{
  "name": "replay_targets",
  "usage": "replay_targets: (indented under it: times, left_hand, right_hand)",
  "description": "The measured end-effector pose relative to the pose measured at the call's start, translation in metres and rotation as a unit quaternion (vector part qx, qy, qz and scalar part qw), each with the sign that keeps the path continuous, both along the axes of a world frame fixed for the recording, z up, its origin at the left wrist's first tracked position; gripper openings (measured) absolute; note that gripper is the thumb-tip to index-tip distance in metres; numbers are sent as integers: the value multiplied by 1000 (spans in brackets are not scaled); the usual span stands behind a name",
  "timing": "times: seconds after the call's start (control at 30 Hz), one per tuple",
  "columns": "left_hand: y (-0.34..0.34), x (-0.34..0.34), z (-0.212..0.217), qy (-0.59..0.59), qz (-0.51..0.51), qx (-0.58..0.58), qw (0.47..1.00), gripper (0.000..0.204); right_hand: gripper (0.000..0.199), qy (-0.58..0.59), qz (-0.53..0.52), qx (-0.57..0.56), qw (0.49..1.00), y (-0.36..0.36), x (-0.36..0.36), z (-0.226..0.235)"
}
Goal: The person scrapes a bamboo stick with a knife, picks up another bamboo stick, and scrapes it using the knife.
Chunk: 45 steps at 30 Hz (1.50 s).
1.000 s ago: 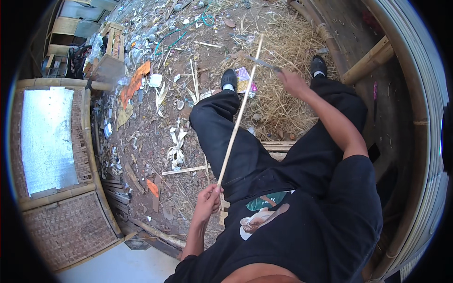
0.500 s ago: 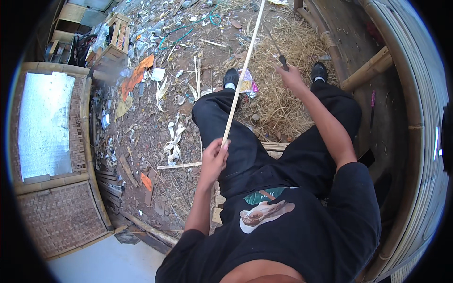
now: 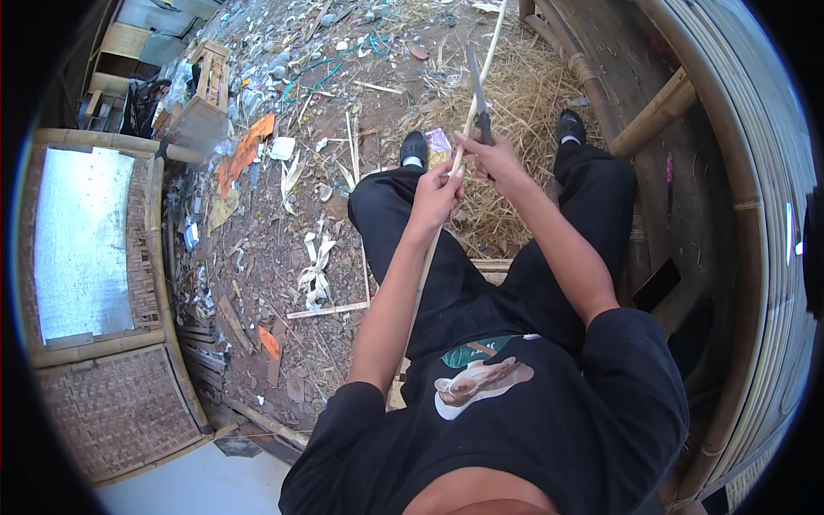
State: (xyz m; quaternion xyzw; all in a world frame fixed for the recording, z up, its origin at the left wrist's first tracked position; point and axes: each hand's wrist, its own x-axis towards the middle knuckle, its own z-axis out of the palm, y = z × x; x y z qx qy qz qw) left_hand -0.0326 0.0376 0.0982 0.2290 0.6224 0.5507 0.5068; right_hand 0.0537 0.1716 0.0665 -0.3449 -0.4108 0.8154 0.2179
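The ground here is bare dirt (image 3: pixel 266 257) littered with pale shavings, scraps of orange paper (image 3: pixel 243 154) and bits of plastic, with a heap of dry straw (image 3: pixel 524 94) up at 12 o'clock around the person's black shoes. A woven cane panel (image 3: pixel 112 412) in a bamboo frame sits at 8 o'clock, and a curved wall of bamboo slats (image 3: pixel 755 172) sweeps round from 1 to 5 o'clock. A small wooden crate (image 3: pixel 206 94) stands at 10 o'clock among the rubbish.

The person sits with legs in black trousers stretched toward the straw. The left hand (image 3: pixel 438 193) is closed around a long pale bamboo strip (image 3: pixel 421 275), which runs from beside the lap up past both hands toward 12 o'clock. The right hand (image 3: pixel 493 159), touching the left, is clamped on the handle of a knife (image 3: pixel 477 86), its blade pointing away along the strip (the two seem to meet right between the hands).

Where the blade touches the strip is hard to make out. The strip's far end is cut off at the top edge, and its near end vanishes behind the left arm. A dark flat thing (image 3: pixel 657 283) lies on the bench at 3 o'clock; I cannot tell what it is.
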Motion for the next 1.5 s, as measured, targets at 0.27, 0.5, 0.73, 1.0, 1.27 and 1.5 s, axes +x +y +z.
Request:
replay_targets:
  times: [0.27, 0.5, 0.73, 1.0, 1.27, 1.5]
  left_hand:
    - [-84, 33, 33, 26, -101, -123, 987, 38]
    - [-142, 69, 58, -24, -9, -185, 982, 23]
    - [-123, 83, 23, 2, 47, -130, 990, 23]
    - [-79, 84, -26, -71, 65, -128, 987, 18]
    - [-74, 84, -77, -165, 85, -122, 975, 12]
    - [-69, 86, -97, -239, 59, -120, 962, 9]
  right_hand:
    - [29, -93, -106, 81, 987, 48, 5, -14]
    - [30, -93, -110, 97, 985, 60, 19, -6]
    - [34, -150, -69, 194, 967, 41, 6, -44]
    - [30, -270, 32, 263, 926, -17, 28, -64]
    - [34, -295, 93, 266, 913, -47, 68, -55]
    - [50, -377, 183, 277, 864, -53, 98, -49]
